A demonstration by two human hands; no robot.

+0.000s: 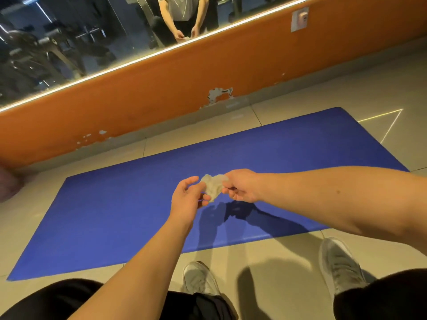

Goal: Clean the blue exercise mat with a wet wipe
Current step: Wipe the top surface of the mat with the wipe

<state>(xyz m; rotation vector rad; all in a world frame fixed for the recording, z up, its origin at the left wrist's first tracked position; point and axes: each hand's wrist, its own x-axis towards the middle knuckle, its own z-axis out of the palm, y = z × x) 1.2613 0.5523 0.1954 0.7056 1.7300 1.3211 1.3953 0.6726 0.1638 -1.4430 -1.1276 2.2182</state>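
A blue exercise mat [129, 204] lies flat on the tiled floor, running from lower left to upper right. Above its middle I hold a crumpled white wet wipe [213, 185] in the air between both hands. My right hand [242, 188] pinches the wipe's right side with curled fingers. My left hand [188, 197] touches the wipe's left and lower edge with its fingertips, fingers loosely curled around it. The hands cast a shadow on the mat just below.
An orange wall base [161, 88] with chipped paint and a mirror [69, 31] above it runs behind the mat. A wall socket [299, 18] sits at upper right. My two grey shoes [199, 278] stand on the tiles by the mat's near edge.
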